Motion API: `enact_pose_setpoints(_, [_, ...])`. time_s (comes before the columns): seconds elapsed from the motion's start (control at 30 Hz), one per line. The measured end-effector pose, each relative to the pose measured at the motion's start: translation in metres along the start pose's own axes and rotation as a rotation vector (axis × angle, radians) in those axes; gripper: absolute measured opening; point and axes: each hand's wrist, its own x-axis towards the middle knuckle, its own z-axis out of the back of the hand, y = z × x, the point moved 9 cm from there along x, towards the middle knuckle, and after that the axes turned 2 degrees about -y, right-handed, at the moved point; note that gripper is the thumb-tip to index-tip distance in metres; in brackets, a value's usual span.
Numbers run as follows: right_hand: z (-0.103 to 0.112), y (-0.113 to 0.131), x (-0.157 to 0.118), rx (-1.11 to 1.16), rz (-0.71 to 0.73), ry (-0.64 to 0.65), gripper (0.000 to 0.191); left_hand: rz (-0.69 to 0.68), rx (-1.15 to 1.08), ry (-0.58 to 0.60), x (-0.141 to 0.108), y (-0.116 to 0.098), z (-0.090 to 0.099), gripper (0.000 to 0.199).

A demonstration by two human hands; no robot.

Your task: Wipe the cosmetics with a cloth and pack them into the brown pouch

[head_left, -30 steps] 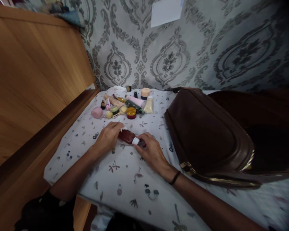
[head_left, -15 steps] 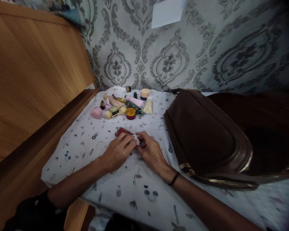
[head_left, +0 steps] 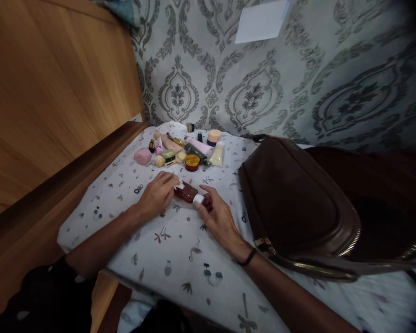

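Note:
A small dark red bottle [head_left: 186, 192] with a white cap lies on its side just above the printed white cloth. My left hand [head_left: 160, 192] is closed at the bottle's base end, with a bit of white tissue [head_left: 179, 185] showing between its fingers and the bottle. At the other end, my right hand [head_left: 215, 210] holds the white cap [head_left: 198, 199] between thumb and fingers. Behind the hands, a group of cosmetics lies together, among them a red and gold jar [head_left: 192, 162], a cream tube [head_left: 217, 154] and a pink sponge [head_left: 143, 156].
A large dark brown bag [head_left: 291, 194] with gold zips lies open at the right. Wooden furniture [head_left: 65, 69] stands on the left. Patterned wallpaper [head_left: 253, 92] rises behind the cloth-covered surface [head_left: 180, 245], with a white paper [head_left: 261, 22] on it.
My left hand has moved left and away along the bottle, uncovering its dark red body and white cap. The right hand stays near the cap end. The view has shifted slightly.

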Motion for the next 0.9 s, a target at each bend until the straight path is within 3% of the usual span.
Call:
enact_pose_setpoints(0.1, [0.005,0.006,0.0,-0.035,0.035,-0.025,0.037,0.083,-0.061,-0.037,0.0,0.015,0.003,0.027])
enact_pose_setpoints(0.17, [0.008,0.007,0.001,-0.023,0.03,-0.046,0.034,0.082,-0.083,-0.048,0.0,0.013,0.004,0.026])
enact_pose_setpoints(0.4, [0.012,0.01,0.002,0.036,0.029,-0.072,0.028,-0.237,-0.177,-0.059,-0.004,-0.049,0.001,0.031])
enact_pose_setpoints(0.47, [0.012,0.011,0.002,0.05,0.032,-0.069,0.026,-0.284,-0.177,-0.045,-0.005,-0.057,-0.001,0.035])
enact_pose_setpoints(0.53, [0.012,0.011,0.002,0.065,0.022,-0.067,0.026,-0.237,-0.166,-0.031,-0.003,-0.05,-0.002,0.036])
enact_pose_setpoints(0.77, [0.013,0.01,0.002,0.08,-0.02,-0.073,0.03,0.053,-0.132,-0.033,0.001,0.007,0.002,0.032])
enact_pose_setpoints(0.9, [0.008,0.004,0.0,0.069,-0.07,-0.047,0.033,0.108,-0.13,-0.014,0.0,0.016,-0.001,0.031])
